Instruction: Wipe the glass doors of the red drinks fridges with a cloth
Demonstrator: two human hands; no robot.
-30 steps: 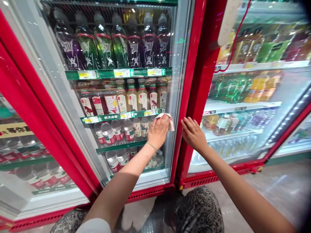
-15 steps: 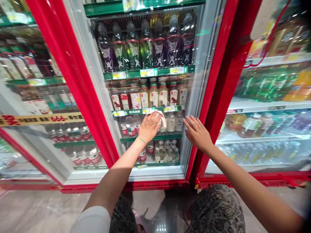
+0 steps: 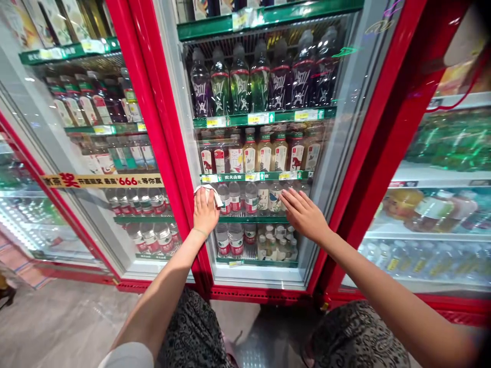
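My left hand presses a white cloth against the glass door of a red-framed drinks fridge, near the door's left edge. Part of the cloth is hidden under the palm and fingers. My right hand lies flat on the same glass farther right, fingers stretched out, holding nothing. Behind the glass stand dark sports drink bottles, labelled tea bottles and water bottles on green-edged shelves.
A second glass door with a yellow printed strip is on the left. To the right, past a red post, stands another fridge with green bottles. My knees are close to the fridge base, above a grey floor.
My left hand has slid left across the glass with the cloth, from mid-door to the left edge. My right hand stays flat on the glass. The view has shifted left.
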